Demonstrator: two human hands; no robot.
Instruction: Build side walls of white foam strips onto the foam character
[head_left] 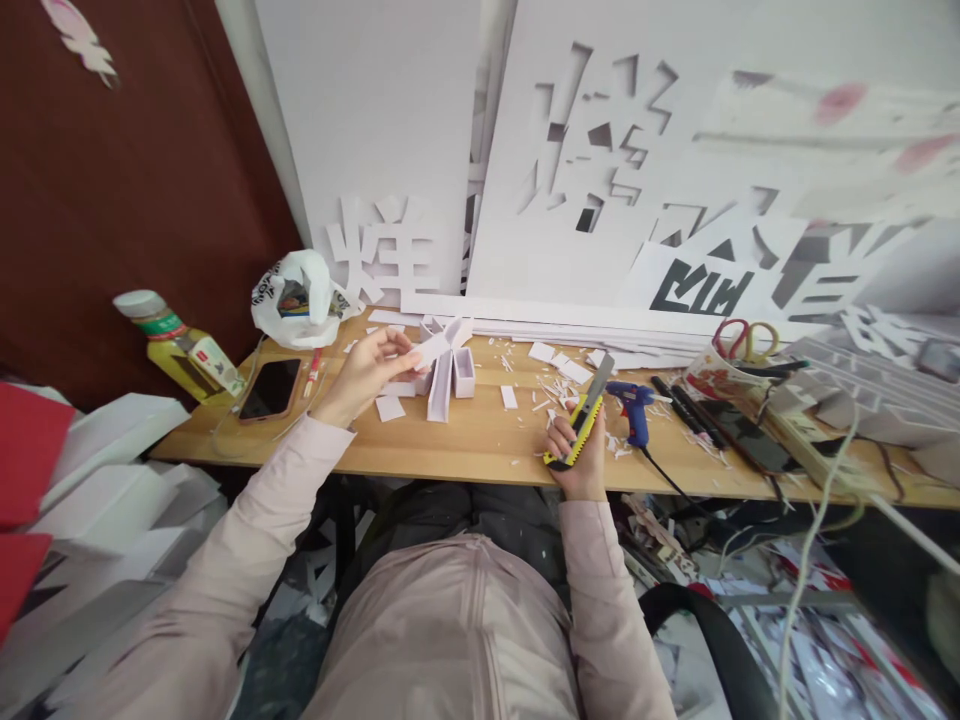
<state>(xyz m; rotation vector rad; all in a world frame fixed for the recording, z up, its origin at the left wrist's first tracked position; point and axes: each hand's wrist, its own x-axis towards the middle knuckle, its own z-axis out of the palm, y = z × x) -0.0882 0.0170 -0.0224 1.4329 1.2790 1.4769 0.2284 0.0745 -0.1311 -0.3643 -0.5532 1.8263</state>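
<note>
Holding a small white piece (430, 351) in one hand and a yellow cutter (576, 440) in the other

At the left end of the wooden surface (480, 455), a bottle (184, 352) of yellow liquid is leaning by the corner, and a phone (271, 388) is lying flat with its screen up. Behind it, a white plastic bag (298, 300) is sitting near the far edge. The left hand (365, 372) is reaching in over the surface, its fingers closing together on the small white piece. That piece is overlapping the left side of a hollow white form (441, 388) in the view; whether they are touching is hard to tell. The form is resting left of the surface's middle, its narrow channels opening upward. Behind, white boards (510, 250) with cut-out shapes are standing along the far edge. White scraps (574, 371) are lying scattered right of the form. Near the front edge, the right hand (581, 458) is gripping the yellow cutter, its fingers wrapping around the handle and its blade pointing toward the far edge. Just beside it, a blue glue gun (636, 412) is lying with its nozzle pointing right. Farther right, black pens (686, 412) are lying near a patterned cup (716, 375), which is holding scissors (757, 342).
</note>
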